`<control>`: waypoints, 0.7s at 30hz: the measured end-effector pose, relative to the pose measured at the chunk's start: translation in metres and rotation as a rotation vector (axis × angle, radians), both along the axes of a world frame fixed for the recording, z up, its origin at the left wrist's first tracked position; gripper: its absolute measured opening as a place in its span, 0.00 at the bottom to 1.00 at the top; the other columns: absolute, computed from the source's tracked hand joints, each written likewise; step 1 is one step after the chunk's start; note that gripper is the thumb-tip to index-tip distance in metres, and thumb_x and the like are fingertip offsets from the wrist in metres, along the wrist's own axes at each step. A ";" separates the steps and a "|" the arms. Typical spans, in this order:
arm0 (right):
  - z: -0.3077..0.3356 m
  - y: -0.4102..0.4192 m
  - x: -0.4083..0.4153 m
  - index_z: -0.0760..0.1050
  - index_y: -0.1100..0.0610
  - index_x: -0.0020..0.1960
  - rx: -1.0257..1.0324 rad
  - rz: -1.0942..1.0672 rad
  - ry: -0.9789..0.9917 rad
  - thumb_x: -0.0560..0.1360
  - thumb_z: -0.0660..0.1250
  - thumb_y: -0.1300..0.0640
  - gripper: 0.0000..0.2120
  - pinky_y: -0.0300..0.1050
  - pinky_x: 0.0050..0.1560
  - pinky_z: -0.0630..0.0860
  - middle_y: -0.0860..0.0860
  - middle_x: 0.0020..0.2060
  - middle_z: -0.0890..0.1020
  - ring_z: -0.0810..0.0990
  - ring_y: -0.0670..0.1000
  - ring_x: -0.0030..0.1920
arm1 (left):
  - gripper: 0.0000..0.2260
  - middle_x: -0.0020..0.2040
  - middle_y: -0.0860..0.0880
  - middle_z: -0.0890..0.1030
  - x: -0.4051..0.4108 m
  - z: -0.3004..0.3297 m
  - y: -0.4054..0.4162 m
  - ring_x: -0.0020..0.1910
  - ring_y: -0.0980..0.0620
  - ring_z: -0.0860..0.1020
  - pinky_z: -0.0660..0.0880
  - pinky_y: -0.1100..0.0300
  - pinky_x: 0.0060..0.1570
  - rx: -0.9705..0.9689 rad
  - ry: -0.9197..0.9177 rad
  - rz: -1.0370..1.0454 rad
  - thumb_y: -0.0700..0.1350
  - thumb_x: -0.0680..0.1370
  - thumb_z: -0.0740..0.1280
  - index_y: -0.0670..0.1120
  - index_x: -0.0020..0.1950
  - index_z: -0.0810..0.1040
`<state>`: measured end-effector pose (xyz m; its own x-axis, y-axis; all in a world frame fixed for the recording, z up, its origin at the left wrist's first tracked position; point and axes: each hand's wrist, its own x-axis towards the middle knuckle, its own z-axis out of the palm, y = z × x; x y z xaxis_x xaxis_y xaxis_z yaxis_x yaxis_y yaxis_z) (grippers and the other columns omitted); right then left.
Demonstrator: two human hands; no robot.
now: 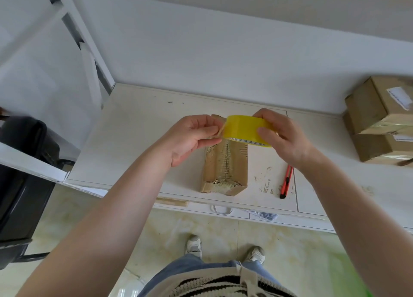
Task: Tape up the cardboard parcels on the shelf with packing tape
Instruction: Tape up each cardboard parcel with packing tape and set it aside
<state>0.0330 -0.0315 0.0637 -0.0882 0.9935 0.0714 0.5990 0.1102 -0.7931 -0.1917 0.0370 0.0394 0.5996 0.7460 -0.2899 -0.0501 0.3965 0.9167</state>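
A: Where do things stand?

B: Both hands are raised over the white shelf [138,140]. The right hand [283,138] grips the yellow roll of clear packing tape [245,129], fingers curled over its top and thumb against its near face. The left hand [192,138] pinches at the roll's left edge, where a pale strip looks to be the loose tape end.

A: And the parcel?

B: The long, narrow brown cardboard parcel [224,169] lies flat on the shelf directly beneath the hands, its centre seam ragged and torn. Further taped brown cardboard boxes [377,120] are stacked well apart at the right.

A: How should the step go?

B: My judgement: keep the pinch firm on the free end and draw it straight out, holding the roll steady so the strip doesn't twist or stick to itself. Pull enough to cover the whole seam, anchor the end past the far edge, then press down along the middle.

A: Cutting?

B: An orange utility knife [286,181] lies just right of the parcel, close enough to reach.
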 end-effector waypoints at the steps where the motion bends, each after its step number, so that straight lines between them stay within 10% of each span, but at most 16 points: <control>1: 0.000 0.000 0.000 0.74 0.55 0.49 0.000 -0.004 -0.011 0.72 0.58 0.50 0.12 0.45 0.34 0.65 0.45 0.31 0.71 0.69 0.52 0.33 | 0.08 0.46 0.45 0.82 0.001 -0.001 0.001 0.49 0.51 0.81 0.79 0.58 0.57 -0.012 -0.001 0.000 0.31 0.80 0.61 0.39 0.50 0.79; 13: -0.002 -0.002 -0.002 0.73 0.53 0.46 -0.003 -0.101 -0.009 0.74 0.61 0.48 0.08 0.37 0.32 0.65 0.42 0.30 0.72 0.69 0.45 0.32 | 0.08 0.33 0.57 0.82 0.024 0.007 -0.014 0.36 0.59 0.80 0.77 0.66 0.47 0.270 0.270 0.161 0.37 0.74 0.74 0.48 0.40 0.80; 21: -0.001 -0.004 0.006 0.73 0.50 0.45 0.018 -0.070 -0.061 0.75 0.62 0.44 0.10 0.38 0.32 0.65 0.48 0.32 0.74 0.70 0.47 0.32 | 0.07 0.41 0.47 0.82 0.024 0.012 -0.013 0.40 0.49 0.82 0.80 0.62 0.50 0.152 0.299 0.216 0.36 0.76 0.71 0.44 0.40 0.79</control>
